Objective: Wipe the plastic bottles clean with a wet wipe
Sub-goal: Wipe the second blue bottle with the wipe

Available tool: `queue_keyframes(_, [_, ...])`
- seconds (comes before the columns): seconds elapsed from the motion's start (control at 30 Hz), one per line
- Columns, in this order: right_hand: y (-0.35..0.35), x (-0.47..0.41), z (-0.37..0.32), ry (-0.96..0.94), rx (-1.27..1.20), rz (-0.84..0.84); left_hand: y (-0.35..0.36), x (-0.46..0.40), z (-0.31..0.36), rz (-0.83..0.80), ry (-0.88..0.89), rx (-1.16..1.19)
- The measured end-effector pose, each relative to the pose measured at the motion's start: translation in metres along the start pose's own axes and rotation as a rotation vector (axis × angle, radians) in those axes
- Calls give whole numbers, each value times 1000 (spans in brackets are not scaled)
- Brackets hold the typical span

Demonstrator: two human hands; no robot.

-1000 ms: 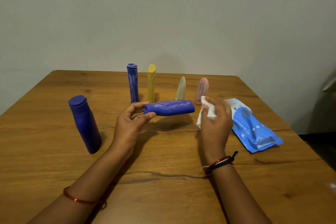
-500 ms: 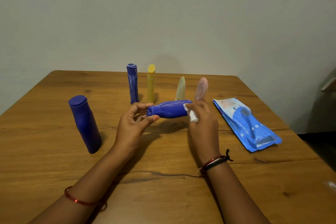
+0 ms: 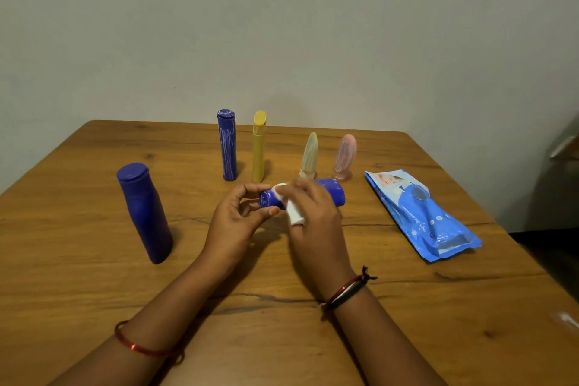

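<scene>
Holding blue bottle (image 3: 332, 194) sideways above table (image 3: 94, 276), centre frame: left hand (image 3: 233, 222) pinches cap end between curled fingers and thumb. Right hand (image 3: 313, 222) curled over bottle's middle, pressing white wipe (image 3: 293, 213) against cap end. Centre left: dark blue bottle (image 3: 145, 213) upright. Behind hands: streaked blue (image 3: 227, 144), yellow (image 3: 259, 147), pale green (image 3: 309, 155), pink (image 3: 344, 157) bottles upright in row. Right: wipes pack (image 3: 426, 216) flat.

Large bottle (image 3: 144, 213) stood at the desk's (image 3: 94, 291) left, four slim bottles (image 3: 227, 145) in a row behind the held bottle (image 3: 332, 194), wipes pack (image 3: 426, 216) lay right.
</scene>
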State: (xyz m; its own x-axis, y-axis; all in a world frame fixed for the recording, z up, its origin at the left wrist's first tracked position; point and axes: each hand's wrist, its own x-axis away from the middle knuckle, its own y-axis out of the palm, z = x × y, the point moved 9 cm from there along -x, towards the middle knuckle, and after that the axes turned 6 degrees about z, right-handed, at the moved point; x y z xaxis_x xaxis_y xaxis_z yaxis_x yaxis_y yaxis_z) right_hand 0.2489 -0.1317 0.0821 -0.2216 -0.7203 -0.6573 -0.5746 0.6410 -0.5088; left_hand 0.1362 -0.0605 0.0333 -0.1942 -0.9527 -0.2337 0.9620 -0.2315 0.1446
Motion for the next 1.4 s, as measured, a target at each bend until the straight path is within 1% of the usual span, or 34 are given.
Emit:
queue_keyframes(0.1, [-16, -9, 41, 175, 86, 59, 0, 1, 4, -7, -12, -1])
queue_keyframes(0.17, [-25, -11, 73, 322, 200, 50, 1, 2, 5, -19, -15, -21])
queue_keyframes(0.27, [-33, -10, 97, 432, 307, 36, 1, 3, 7, -25, -22, -62])
queue_keyframes(0.33, [-32, -9, 88, 404, 273, 62, 2, 4, 8, -31, -17, -71])
queue_keyframes(0.4, [-22, -7, 61, 286, 152, 72, 4, 5, 9, -35, -9, -85])
queue_keyframes(0.5, [-1, 3, 10, 55, 16, 14, 6, 7, 11, -46, 32, -139])
queue_keyframes(0.57, [6, 8, -8, -37, -16, -14, 8, 8, 13, -59, 48, -139])
queue_keyframes(0.6, [6, 7, -9, -49, -19, -18, 9, 8, 14, -63, 54, -132])
queue_keyframes(0.67, [0, 3, 1, -2, -4, -1, 8, 7, 15, -62, 67, -128])
queue_keyframes(0.83, [-21, -7, 51, 262, 113, 69, 10, 7, 13, -78, 105, -160])
queue_keyframes(0.87, [-23, -7, 56, 289, 126, 74, 10, 7, 13, -83, 115, -167])
queue_keyframes(0.97, [-22, -6, 47, 251, 45, 74, 11, 7, 16, -85, 152, -189])
queue_keyframes(1.07, [-11, 0, 16, 141, -57, 38, 10, 7, 16, -64, 145, -171])
queue_keyframes(1.2, [-7, 2, -10, -11, -111, 4, 9, 9, 15, -63, 150, -168])
queue_keyframes(1.27, [-10, 0, -6, -11, -77, 4, 11, 10, 15, -72, 158, -182])
queue_keyframes(1.4, [-17, -6, 20, 117, 54, 35, 12, 10, 12, -101, 160, -211])
